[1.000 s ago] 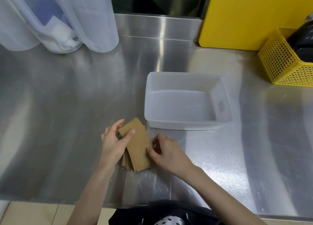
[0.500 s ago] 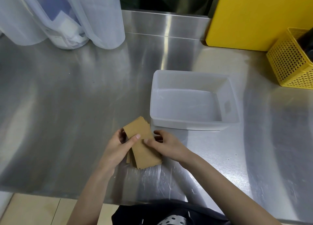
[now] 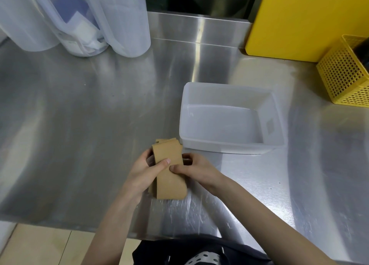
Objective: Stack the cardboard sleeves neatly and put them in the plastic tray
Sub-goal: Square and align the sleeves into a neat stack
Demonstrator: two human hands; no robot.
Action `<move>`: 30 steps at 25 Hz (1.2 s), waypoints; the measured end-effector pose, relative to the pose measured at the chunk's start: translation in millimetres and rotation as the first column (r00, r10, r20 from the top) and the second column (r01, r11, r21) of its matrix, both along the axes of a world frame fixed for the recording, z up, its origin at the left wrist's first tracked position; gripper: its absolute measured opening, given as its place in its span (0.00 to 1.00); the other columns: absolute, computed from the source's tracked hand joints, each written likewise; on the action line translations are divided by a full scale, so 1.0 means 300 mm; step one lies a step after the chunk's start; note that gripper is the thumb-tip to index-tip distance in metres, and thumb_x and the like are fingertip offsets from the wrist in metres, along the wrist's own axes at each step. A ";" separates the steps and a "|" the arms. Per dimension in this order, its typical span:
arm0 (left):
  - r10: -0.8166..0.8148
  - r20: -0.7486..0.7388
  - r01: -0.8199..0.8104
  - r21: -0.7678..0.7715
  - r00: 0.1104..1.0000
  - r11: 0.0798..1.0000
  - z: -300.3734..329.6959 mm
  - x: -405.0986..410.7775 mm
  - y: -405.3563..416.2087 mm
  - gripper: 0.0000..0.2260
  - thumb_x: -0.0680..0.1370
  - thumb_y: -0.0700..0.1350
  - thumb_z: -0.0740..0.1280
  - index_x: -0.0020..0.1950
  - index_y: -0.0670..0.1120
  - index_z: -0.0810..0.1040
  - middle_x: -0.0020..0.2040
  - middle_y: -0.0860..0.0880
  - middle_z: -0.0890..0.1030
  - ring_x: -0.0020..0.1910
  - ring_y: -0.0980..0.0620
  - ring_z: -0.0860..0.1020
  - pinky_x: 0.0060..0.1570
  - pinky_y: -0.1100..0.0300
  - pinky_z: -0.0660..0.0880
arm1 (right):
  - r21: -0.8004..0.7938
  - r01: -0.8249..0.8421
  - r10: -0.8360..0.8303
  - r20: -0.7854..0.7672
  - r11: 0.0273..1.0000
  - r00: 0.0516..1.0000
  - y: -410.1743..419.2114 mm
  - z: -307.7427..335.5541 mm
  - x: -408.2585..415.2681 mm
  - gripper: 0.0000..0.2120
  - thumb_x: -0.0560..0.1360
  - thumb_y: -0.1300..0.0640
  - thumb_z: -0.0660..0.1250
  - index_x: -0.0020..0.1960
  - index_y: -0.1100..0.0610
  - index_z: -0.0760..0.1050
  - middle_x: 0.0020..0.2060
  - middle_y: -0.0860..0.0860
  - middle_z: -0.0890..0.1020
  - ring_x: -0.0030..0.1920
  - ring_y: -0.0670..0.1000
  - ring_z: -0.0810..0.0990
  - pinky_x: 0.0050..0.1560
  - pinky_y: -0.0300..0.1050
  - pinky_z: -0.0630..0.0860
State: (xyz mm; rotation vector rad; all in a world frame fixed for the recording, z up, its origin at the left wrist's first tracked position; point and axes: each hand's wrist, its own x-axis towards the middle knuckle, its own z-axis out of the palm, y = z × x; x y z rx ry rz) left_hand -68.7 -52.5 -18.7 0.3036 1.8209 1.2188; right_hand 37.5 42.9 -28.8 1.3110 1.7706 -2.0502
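Cardboard sleeves (image 3: 169,171) are held as a small brown stack on the steel counter (image 3: 79,125), just in front of the plastic tray's (image 3: 229,148) near-left corner, not inside it. Stack is not fully squared: edges of lower sleeves are seen sticking out at the far end and along the left side. Contact between stack and tray cannot be confirmed.

Left hand (image 3: 145,172) is closed on the stack's left edge, thumb pressed flat on the top sleeve. Right hand (image 3: 196,170) is closed on the right edge, thumb tip laid on the top face just beside the left thumb, fingers curled around the side.

Tray is translucent, rectangular, nothing seen in it; a small label patch is seen on its right inner wall.

Further back: translucent plastic containers (image 3: 119,19) at far left, a yellow board (image 3: 309,19) stood against the back wall at right, a yellow perforated basket (image 3: 345,73) at the right edge, partly cropped.
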 end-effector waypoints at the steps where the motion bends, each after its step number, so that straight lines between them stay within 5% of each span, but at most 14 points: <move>1: 0.000 -0.007 0.000 0.002 1.000 1.000 0.000 0.001 -0.001 0.22 0.72 0.41 0.68 0.64 0.48 0.67 0.42 0.61 0.73 0.42 0.63 0.73 0.30 0.71 0.73 | -0.008 0.001 -0.001 -0.007 1.000 1.000 0.000 -0.004 0.004 0.32 0.63 0.52 0.72 0.63 0.61 0.68 0.59 0.56 0.78 0.57 0.54 0.78 0.62 0.50 0.74; 6: 0.025 0.041 -0.026 0.025 0.999 0.999 0.002 0.002 -0.033 0.23 0.71 0.42 0.68 0.64 0.49 0.67 0.43 0.61 0.74 0.42 0.62 0.74 0.34 0.67 0.70 | -0.002 -0.038 0.038 -0.024 0.999 0.999 -0.007 0.001 0.007 0.22 0.69 0.56 0.70 0.61 0.61 0.70 0.57 0.57 0.79 0.56 0.54 0.78 0.60 0.48 0.75; 15: 0.008 0.185 -0.030 0.121 0.983 0.992 -0.017 -0.007 -0.105 0.17 0.70 0.41 0.68 0.58 0.48 0.72 0.51 0.50 0.79 0.46 0.57 0.77 0.35 0.70 0.75 | 0.003 -0.110 0.110 -0.096 0.994 0.989 -0.043 0.017 0.008 0.34 0.61 0.50 0.70 0.65 0.55 0.65 0.58 0.53 0.76 0.57 0.53 0.77 0.57 0.47 0.75; 19: -0.065 0.135 0.042 0.163 0.989 0.986 -0.013 0.000 -0.121 0.33 0.58 0.45 0.77 0.61 0.49 0.70 0.51 0.52 0.79 0.48 0.58 0.78 0.41 0.66 0.74 | -0.015 -0.096 0.093 -0.137 0.995 0.986 -0.050 0.008 0.033 0.31 0.65 0.54 0.72 0.65 0.53 0.65 0.61 0.54 0.75 0.58 0.54 0.76 0.59 0.50 0.75; 23: -0.097 0.108 0.071 0.223 0.989 0.972 -0.001 0.011 -0.130 0.32 0.57 0.46 0.74 0.60 0.51 0.71 0.51 0.52 0.80 0.44 0.64 0.80 0.36 0.74 0.75 | -0.029 -0.030 0.024 -0.192 0.999 0.981 -0.059 -0.001 0.053 0.41 0.59 0.54 0.73 0.69 0.54 0.60 0.62 0.54 0.73 0.61 0.53 0.73 0.64 0.51 0.72; 30: -0.185 0.056 0.166 0.248 0.981 0.954 0.029 0.043 -0.108 0.38 0.49 0.57 0.78 0.57 0.57 0.72 0.54 0.53 0.80 0.52 0.60 0.79 0.42 0.70 0.76 | 0.049 -0.014 0.026 -0.257 0.999 0.966 -0.032 0.033 0.127 0.36 0.60 0.54 0.73 0.66 0.49 0.65 0.61 0.51 0.74 0.60 0.49 0.73 0.59 0.45 0.74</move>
